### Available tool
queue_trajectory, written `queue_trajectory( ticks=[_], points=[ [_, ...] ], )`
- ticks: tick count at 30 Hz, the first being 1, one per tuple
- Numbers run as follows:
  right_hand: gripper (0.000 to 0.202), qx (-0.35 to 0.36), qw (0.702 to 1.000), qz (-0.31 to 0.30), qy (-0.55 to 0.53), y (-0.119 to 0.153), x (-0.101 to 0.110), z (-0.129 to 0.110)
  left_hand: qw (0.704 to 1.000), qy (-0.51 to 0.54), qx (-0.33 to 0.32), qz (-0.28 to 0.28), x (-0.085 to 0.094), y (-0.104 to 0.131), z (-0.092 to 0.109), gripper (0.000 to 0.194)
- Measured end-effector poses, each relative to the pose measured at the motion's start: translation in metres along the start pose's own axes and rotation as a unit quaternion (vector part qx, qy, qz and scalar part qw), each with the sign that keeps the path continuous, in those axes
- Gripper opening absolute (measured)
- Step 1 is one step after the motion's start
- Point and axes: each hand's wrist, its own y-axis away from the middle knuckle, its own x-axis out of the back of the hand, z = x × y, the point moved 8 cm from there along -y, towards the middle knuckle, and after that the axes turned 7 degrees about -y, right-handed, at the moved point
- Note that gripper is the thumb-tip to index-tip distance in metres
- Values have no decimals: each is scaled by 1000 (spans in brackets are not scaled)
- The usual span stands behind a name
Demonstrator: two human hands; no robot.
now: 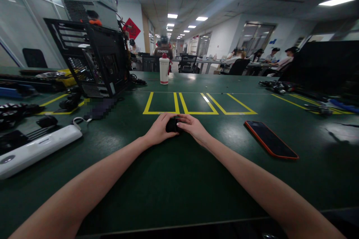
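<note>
Between my two hands, low over the green tabletop [168,179], is a small black object [171,125] whose kind I cannot make out. My left hand [158,129] curls round its left side, thumb below and fingers over the top. From the right, my right hand [193,127] closes on it with bent fingers and thumb. The fingers cover much of the object. Just beyond my hands, yellow tape outlines [200,112] mark the table. A phone in an orange case [270,139] lies to the right of my right hand.
On the left stand a black computer case [105,59] and a white device [42,147] beside black parts and cables. A white bottle with a red lid [164,70] stands at the back. A dark monitor [322,67] rises at the right. Several people sit at far desks.
</note>
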Motion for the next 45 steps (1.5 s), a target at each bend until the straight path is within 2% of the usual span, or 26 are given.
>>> queue_trajectory(
  ticks=[7,12,17,24,29,32,35,41,45],
  points=[
    [34,14,999,-32,-28,-1,-5,-3,1000,-6,2,2,-2,0,-2,58],
    [26,10,1000,-12,-14,0,-3,-2,1000,-8,4,-3,-1,0,-2,59],
    [39,-4,1000,5,-9,-1,-2,0,1000,-5,2,-3,-1,0,-1,58],
    [38,8,999,-40,-25,2,-9,-6,1000,-2,6,-3,-1,1,-1,58],
    [27,9,1000,-15,-7,3,-5,-5,1000,-1,11,-2,-1,1,-2,59],
    [36,-6,1000,2,-8,1,-2,-2,1000,-1,8,0,-1,0,-2,59],
    [38,-19,1000,-8,-13,-1,-3,1,1000,-1,4,1,-1,0,-1,59],
    [36,12,998,-50,-34,1,-10,-5,1000,-7,4,1,-1,0,-1,57],
    [26,23,1000,-14,-11,3,-6,-8,1000,-6,2,-4,-1,0,-1,58]
  ],
)
